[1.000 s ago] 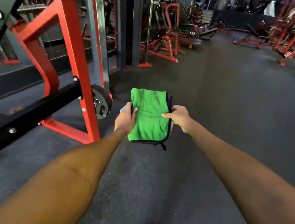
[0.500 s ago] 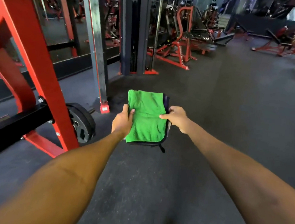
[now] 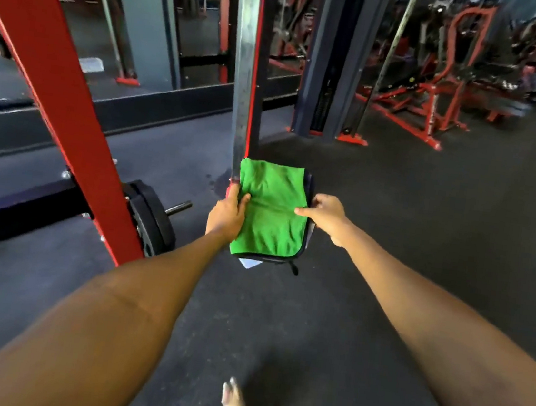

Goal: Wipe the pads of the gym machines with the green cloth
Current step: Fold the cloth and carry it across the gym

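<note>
The folded green cloth (image 3: 269, 211) is held flat in front of me, above the dark gym floor, with a dark layer and a white corner showing under its near edge. My left hand (image 3: 226, 214) grips its left edge, thumb on top. My right hand (image 3: 324, 214) pinches its right edge, thumb on the green face. No machine pad is close to the cloth; the nearest padded machines (image 3: 451, 77) stand far off at the back right.
A red rack upright (image 3: 61, 89) slants across the left, with a black weight plate (image 3: 151, 219) on a bar at its foot. A grey steel post (image 3: 247, 75) rises just behind the cloth. My bare foot (image 3: 234, 401) shows below. Open floor lies to the right.
I have walked forward and turned left: the red upright and weight plate slid nearer and rightward, and the grey post now stands directly behind the cloth. Both hands keep the same hold.
</note>
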A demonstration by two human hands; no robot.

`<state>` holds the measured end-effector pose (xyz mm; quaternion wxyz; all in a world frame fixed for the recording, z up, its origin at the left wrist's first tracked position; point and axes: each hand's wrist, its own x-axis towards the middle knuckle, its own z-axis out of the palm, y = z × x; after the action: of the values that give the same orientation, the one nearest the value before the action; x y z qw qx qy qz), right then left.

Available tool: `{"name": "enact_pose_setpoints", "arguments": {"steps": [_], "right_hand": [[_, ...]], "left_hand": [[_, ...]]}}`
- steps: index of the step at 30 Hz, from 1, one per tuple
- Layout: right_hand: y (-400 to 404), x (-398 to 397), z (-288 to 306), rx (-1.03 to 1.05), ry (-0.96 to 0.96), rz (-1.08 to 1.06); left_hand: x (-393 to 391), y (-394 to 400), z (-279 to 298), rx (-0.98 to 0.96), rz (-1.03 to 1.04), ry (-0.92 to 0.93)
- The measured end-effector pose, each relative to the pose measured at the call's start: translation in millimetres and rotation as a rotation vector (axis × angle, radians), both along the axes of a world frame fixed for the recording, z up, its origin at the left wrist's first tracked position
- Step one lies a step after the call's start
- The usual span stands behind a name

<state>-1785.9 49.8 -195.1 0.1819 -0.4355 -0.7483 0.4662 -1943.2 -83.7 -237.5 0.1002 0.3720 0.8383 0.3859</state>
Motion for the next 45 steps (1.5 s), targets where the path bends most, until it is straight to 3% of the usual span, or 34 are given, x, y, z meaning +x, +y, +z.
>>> {"name": "enact_pose_setpoints", "arguments": {"steps": [13,20,33,38,45], "right_hand": [[242,-139,-50,-0.139,-0.089,0.208],[322,-213,-94,-0.127,-0.159,0.228],[458,-360,-226,-0.236,-0.306,0.401],[495,-390,-294,-0.447,-0.405,0.361],[527,-406,-409,-0.514,-0.514,0.358]], "left_hand": [[-125,235,-66,-0.059,0.096,-0.065],[-179,303,-92,-0.066,0.185,-0.183],[-271,411,-199,0.005,0.573,-0.754],[-285,438,-257,-0.108,0.591,-0.847],[-307,469,-371,-0.275,0.571,-0.901]]}}
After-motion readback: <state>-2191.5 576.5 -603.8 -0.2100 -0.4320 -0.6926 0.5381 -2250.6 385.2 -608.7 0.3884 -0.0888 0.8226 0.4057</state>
